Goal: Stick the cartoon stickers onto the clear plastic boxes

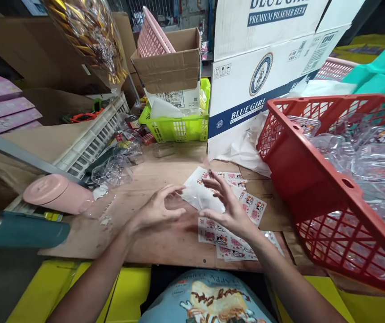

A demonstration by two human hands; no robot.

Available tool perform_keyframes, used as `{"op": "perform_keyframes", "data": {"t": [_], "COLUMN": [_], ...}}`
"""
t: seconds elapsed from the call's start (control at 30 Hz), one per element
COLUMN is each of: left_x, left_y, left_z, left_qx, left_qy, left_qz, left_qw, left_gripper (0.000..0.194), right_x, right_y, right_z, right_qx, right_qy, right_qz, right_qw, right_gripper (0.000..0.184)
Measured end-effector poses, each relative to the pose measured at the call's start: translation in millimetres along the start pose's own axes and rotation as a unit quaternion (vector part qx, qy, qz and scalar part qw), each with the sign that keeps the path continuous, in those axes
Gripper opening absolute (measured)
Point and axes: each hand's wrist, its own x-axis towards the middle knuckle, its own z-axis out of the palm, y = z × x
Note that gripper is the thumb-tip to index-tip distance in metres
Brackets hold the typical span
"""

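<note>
My left hand (162, 208) hovers above the wooden table (138, 233), thumb and fingers apart in a curved shape, with nothing between them. Facing it, my right hand (226, 204) is also spread, over several sticker sheets (254, 206) printed with small cartoon figures. A white, partly blank sheet (194, 195) lies between the two hands, below the right fingertips. More printed sheets (212, 231) lie overlapped under my right wrist, which covers part of them. Whether the right fingers touch any sheet I cannot tell.
A red crate (279, 179) of clear plastic boxes (377, 161) stands at the right. Behind are a white beer carton (235, 80) and a lime-green basket (175, 128). Leftward lie a pink bottle (56, 195), a teal flask (27, 231) and clear plastic packaging (113, 170).
</note>
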Motion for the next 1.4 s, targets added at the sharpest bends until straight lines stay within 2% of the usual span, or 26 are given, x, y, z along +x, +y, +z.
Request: {"op": "perform_keyframes", "data": {"t": [0.03,0.07,0.17,0.2,0.23,0.3,0.33,0.4,0.47,0.53,0.6,0.67,0.73,0.8,1.0,1.13,1.4], "left_x": [0,0,-5,-7,-10,-15,-15,-13,-8,-5,-4,-5,-6,-6,-7,-8,-9], "left_y": [7,12,14,13,12,14,16,22,27,30,31,33,37,41,51,51,46], "left_z": [1.7,4.7,24.8,34.7,45.2,64.3,71.3,78.0,75.9,70.1,66.9,68.9,74.2,79.5,82.4,81.8,82.0], "left_qx": [-0.073,-0.138,-0.293,-0.348,-0.406,-0.517,-0.559,-0.605,-0.616,-0.609,-0.598,-0.595,-0.597,-0.593,-0.56,-0.55,-0.546], "left_qy": [-0.03,-0.029,0.098,0.112,0.101,0.066,0.074,0.143,0.195,0.201,0.184,0.166,0.157,0.16,0.154,0.137,0.143], "left_qz": [0.009,0.006,-0.065,-0.095,-0.117,-0.125,-0.118,-0.102,-0.103,-0.103,-0.1,-0.095,-0.093,-0.094,-0.072,-0.056,-0.044], "left_qw": [0.997,0.99,0.949,0.926,0.901,0.844,0.817,0.776,0.756,0.761,0.774,0.78,0.781,0.784,0.811,0.822,0.824], "left_gripper": [0.059,0.058,0.047,0.042,0.04,0.04,0.038,0.028,0.021,0.018,0.018,0.021,0.022,0.021,0.018,0.019,0.021], "right_x": [3,6,12,13,14,14,13,11,7,0,-9,-17,-23,-26,-26,-25,-22], "right_y": [0,1,4,5,7,10,10,10,5,-4,-15,-26,-33,-37,-33,-32,-27], "right_z": [1,2,6,8,9,11,12,9,2,-9,-19,-22,-18,-11,4,5,8], "right_qx": [0.022,0.051,0.115,0.119,0.12,0.127,0.132,0.132,0.114,0.11,0.155,0.22,0.267,0.291,0.336,0.34,0.325], "right_qy": [-0.024,-0.028,0.061,0.089,0.104,0.095,0.084,0.088,0.126,0.139,0.1,0.044,0.02,0.021,0.024,0.019,0.029], "right_qz": [-0.006,-0.011,-0.015,-0.01,-0.004,0.009,0.015,0.022,0.026,0.046,0.085,0.125,0.157,0.187,0.231,0.249,0.257], "right_qw": [0.999,0.998,0.991,0.989,0.987,0.987,0.988,0.987,0.985,0.983,0.979,0.966,0.951,0.938,0.913,0.906,0.91], "right_gripper": [0.104,0.114,0.118,0.117,0.114,0.105,0.101,0.092,0.074,0.049,0.03,0.022,0.021,0.023,0.028,0.03,0.03]}}
